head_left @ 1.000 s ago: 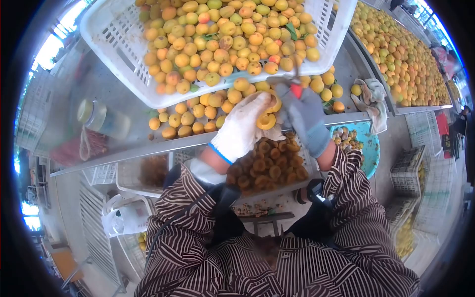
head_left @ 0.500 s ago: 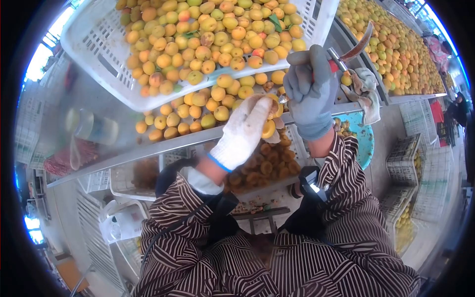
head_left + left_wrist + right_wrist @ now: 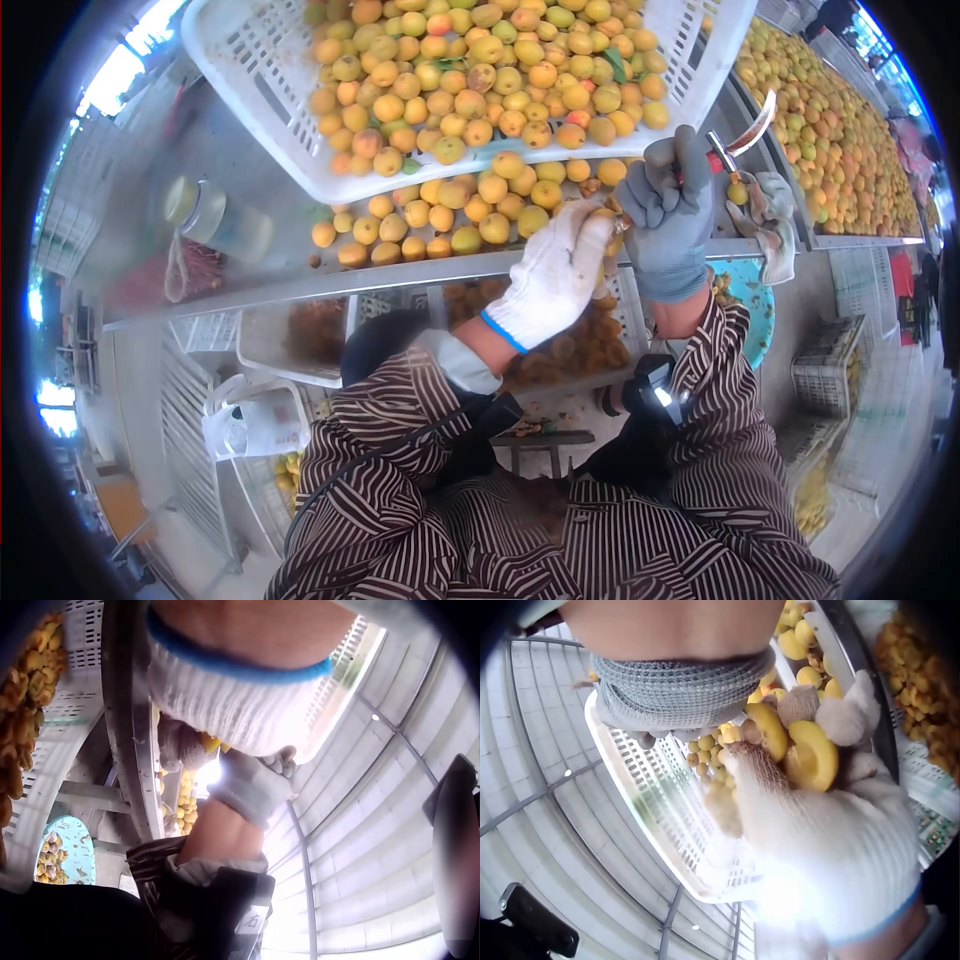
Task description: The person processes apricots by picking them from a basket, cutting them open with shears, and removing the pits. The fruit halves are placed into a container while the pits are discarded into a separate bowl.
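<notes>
My left hand [image 3: 562, 262], in a white knitted glove with a blue cuff, pinches a cut-open apricot [image 3: 826, 754]; two yellow halves show in the right wrist view. Close against it is my right hand [image 3: 668, 225], in a grey glove, fingers curled round a red-handled curved knife [image 3: 754, 127]. The blade points up and away to the right; the tool's other end is at the apricot, mostly hidden by fingers. Whole apricots [image 3: 465, 212] lie on the metal table just beyond the left hand. Below the hands sits a crate of apricot halves [image 3: 34, 667].
A large white crate [image 3: 270, 120] of apricots stands on the table [image 3: 240, 290]. More apricots [image 3: 820, 140] heap at the right. A cloth glove [image 3: 772, 215] lies by the right edge, above a turquoise basin [image 3: 82, 851]. A jar [image 3: 225, 220] stands at left.
The right hand has turned over, swinging the blade from above the apricot up to the right, and its fingers have then closed in on the fruit. The left hand keeps its hold. The head view has shifted.
</notes>
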The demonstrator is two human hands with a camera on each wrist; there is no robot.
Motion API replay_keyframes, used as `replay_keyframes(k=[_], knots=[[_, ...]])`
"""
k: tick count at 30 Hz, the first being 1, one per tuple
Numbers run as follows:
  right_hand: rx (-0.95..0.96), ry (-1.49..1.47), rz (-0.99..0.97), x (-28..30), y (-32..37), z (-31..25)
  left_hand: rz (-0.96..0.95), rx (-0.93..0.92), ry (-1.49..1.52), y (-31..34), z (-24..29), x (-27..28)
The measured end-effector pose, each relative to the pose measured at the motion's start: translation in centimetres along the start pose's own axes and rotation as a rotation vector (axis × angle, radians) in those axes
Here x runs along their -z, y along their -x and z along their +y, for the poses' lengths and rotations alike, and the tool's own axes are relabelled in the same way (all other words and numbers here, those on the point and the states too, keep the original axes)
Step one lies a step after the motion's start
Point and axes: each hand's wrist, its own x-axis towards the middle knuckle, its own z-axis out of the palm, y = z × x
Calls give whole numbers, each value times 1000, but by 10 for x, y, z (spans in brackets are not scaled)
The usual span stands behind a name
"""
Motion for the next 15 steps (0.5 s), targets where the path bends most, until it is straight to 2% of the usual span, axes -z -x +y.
replay_keyframes(k=[1, 2, 3, 4, 6, 7, 8, 9, 10, 12, 13, 15], knots=[[-5, -1, -5, -3, 2, 2, -14, -78, -40, 1, 1, 0], [-12, 111, 55, -5, 4, 4, -122, 35, -49, -2, 0, 1], [-17, 224, 117, -6, 6, 5, -121, 35, -50, -2, 1, 0], [-18, 223, 118, -4, 5, 5, -91, 32, -86, -1, 2, -2], [-32, 13, 51, 6, 3, 9, -63, 29, -119, 0, -1, -5], [-31, 15, 52, 9, 4, 12, -20, -78, -189, 1, -7, -6], [71, 36, -60, 11, 6, 15, 26, -185, -257, 2, -11, -8], [172, 56, -174, 14, 6, 19, 28, -185, -252, 1, -10, -7], [172, 60, -175, 21, 6, 23, -7, -34, -128, 0, -7, -5], [331, 246, -367, 33, 3, 31, -127, 309, 140, -5, 0, 2], [328, 246, -367, 35, 2, 30, -127, 312, 141, -5, -5, 3], [185, 32, -439, 35, 2, 30, -165, 90, -27, 1, -16, 4]])
